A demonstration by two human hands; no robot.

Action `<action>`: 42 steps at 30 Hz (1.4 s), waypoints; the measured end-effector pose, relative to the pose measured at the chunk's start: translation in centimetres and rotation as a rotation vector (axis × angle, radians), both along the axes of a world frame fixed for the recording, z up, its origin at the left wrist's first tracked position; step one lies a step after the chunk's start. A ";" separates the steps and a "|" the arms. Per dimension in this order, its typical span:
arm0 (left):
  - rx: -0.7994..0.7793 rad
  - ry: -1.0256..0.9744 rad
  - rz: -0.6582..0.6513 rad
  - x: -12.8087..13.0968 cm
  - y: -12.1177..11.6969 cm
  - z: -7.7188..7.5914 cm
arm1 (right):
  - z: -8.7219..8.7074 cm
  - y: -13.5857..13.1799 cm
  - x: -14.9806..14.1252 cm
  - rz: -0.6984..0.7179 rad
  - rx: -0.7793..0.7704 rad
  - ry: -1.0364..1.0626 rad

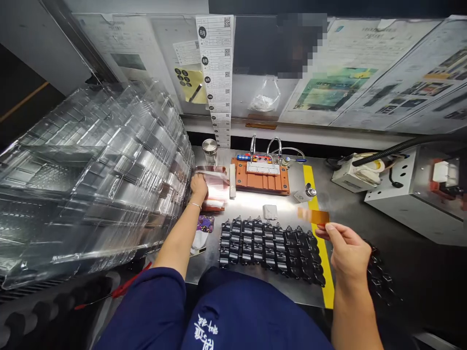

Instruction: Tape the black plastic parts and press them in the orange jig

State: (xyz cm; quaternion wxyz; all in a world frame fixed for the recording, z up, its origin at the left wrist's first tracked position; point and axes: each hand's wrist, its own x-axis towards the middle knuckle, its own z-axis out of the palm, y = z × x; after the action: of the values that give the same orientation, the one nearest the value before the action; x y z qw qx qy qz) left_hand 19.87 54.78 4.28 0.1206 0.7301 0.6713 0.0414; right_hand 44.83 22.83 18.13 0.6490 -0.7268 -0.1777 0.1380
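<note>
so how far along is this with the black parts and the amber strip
Looks done: black parts sit in neat rows on the metal bench. In hand: the right hand pinches a small amber strip above the yellow line, while the left hand rests on a pile of clear film beside the stacked clear trays. Left: the orange fixture stands untouched, and more black parts lie loose to the right.

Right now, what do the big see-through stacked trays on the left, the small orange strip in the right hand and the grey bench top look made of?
The see-through stacked trays look like thin clear moulded plastic: glossy, with glare on ribbed pockets. The small orange strip, pinched by the right hand, seems a translucent amber film or tape, though blurred. The grey bench top looks like brushed metal, with a soft sheen under the light.
</note>
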 end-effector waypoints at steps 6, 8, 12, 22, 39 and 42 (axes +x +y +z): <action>-0.109 -0.019 -0.043 2.6 -3.1 -0.5 | -1.1 0.8 1.1 0.049 -0.001 0.035; -0.157 -0.018 -0.011 2.4 -3.4 -0.6 | -1.1 1.2 1.3 0.085 -0.018 0.050; -0.003 -0.014 0.074 0.8 -2.7 0.3 | -1.4 1.4 2.1 0.160 -0.051 0.073; -0.256 -0.038 0.064 0.9 -2.5 0.3 | -3.3 2.7 3.6 0.288 -0.061 0.077; -0.043 0.036 0.212 -2.7 -1.3 2.8 | -5.8 2.6 4.6 0.351 -0.090 0.122; -0.157 0.165 0.202 -2.8 -1.8 3.5 | -5.5 2.9 4.4 0.355 -0.091 0.112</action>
State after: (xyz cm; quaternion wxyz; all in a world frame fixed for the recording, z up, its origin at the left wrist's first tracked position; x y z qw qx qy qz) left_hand 17.02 53.02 7.74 0.1171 0.6479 0.7503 -0.0594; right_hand 49.19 25.68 12.60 0.5896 -0.7039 -0.2602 0.2987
